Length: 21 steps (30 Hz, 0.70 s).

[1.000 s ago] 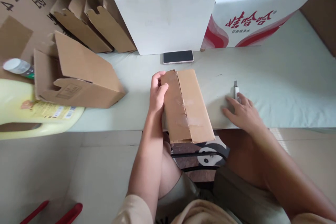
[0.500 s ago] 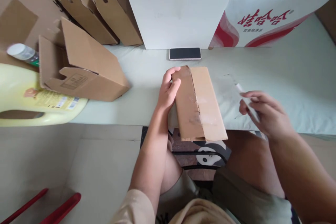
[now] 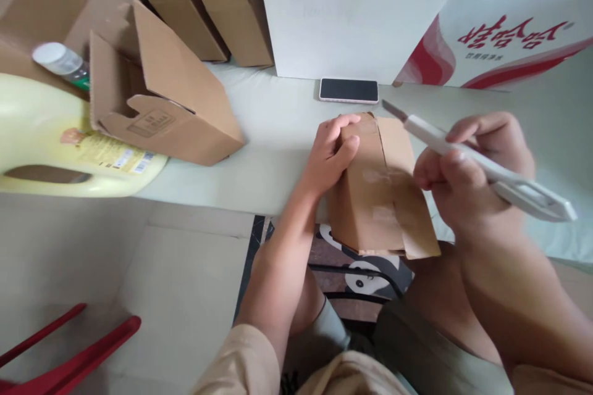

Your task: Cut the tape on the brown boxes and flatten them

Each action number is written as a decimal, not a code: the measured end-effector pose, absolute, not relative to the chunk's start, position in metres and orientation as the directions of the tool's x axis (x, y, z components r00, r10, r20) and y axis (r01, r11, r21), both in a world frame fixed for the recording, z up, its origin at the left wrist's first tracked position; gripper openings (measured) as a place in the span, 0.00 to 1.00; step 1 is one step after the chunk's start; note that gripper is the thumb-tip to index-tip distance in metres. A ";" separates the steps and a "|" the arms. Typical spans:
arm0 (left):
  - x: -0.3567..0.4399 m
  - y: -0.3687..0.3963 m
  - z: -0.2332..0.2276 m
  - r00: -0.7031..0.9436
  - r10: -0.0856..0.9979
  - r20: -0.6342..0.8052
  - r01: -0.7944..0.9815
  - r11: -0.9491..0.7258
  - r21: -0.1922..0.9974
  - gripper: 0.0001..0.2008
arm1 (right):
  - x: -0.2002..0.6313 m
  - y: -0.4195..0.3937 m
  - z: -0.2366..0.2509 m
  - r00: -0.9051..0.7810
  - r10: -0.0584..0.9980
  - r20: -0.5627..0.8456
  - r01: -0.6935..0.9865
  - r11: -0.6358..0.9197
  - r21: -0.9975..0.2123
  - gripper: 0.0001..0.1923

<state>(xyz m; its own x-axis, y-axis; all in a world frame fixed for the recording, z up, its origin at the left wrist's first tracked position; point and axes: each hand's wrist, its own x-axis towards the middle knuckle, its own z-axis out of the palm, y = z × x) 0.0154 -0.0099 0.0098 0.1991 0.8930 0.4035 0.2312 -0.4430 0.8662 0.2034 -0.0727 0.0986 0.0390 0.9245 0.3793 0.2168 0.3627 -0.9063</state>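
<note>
A closed brown cardboard box [image 3: 382,191] with tape along its top seam lies on the pale table [image 3: 273,154], its near end overhanging the front edge above my lap. My left hand [image 3: 331,151] grips the box's far left corner. My right hand [image 3: 467,176] is raised over the box's right side and holds a white utility knife [image 3: 482,163], whose bared blade tip points away toward the far left.
A black phone [image 3: 348,90] lies just beyond the box. White cartons [image 3: 356,18] stand at the back, one with red print [image 3: 514,37]. An open cardboard box [image 3: 162,105], folded box blanks [image 3: 204,6], a yellow jug [image 3: 50,148] and a capped bottle [image 3: 60,62] sit left.
My right hand took the utility knife off the table and lifted it over the box. The left hand kept its grip on the box, which now overhangs the table edge further.
</note>
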 end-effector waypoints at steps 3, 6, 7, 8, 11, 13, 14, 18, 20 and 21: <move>0.015 -0.010 0.009 0.205 0.899 0.387 0.243 -0.430 0.870 0.24 | 0.196 -0.074 0.094 -0.051 0.943 0.327 0.288 0.328 -0.900 0.13; 0.014 -0.012 0.010 0.216 0.901 0.375 0.236 -0.421 0.876 0.25 | 0.192 -0.077 0.094 -0.014 0.956 0.294 0.502 0.261 -0.824 0.09; 0.014 -0.013 0.011 0.219 0.901 0.374 0.234 -0.421 0.876 0.25 | 0.191 -0.078 0.095 -0.011 0.945 0.327 0.562 0.276 -0.779 0.09; 0.014 -0.013 0.012 0.222 0.901 0.372 0.233 -0.420 0.877 0.25 | 0.189 -0.079 0.097 -0.023 0.924 0.382 0.617 0.314 -0.721 0.10; 0.013 -0.016 0.015 0.230 0.903 0.363 0.227 -0.413 0.882 0.23 | 0.185 -0.083 0.101 -0.138 0.835 0.532 0.737 0.446 -0.508 0.07; 0.013 -0.016 0.017 0.233 0.903 0.361 0.215 -0.410 0.886 0.22 | 0.181 -0.084 0.102 -0.203 0.800 0.564 0.773 0.485 -0.410 0.05; 0.013 -0.016 0.017 0.232 0.903 0.361 0.210 -0.409 0.888 0.22 | 0.180 -0.085 0.102 -0.224 0.798 0.560 0.783 0.489 -0.384 0.05; 0.015 -0.015 0.016 0.221 0.905 0.363 0.202 -0.406 0.891 0.21 | 0.180 -0.089 0.100 -0.254 0.798 0.547 0.801 0.491 -0.343 0.06; 0.016 -0.015 0.015 0.214 0.904 0.371 0.197 -0.412 0.890 0.21 | 0.181 -0.090 0.100 -0.269 0.784 0.560 0.792 0.511 -0.334 0.06; 0.016 -0.015 0.015 0.214 0.903 0.373 0.198 -0.414 0.888 0.21 | 0.181 -0.091 0.100 -0.274 0.775 0.570 0.788 0.520 -0.328 0.06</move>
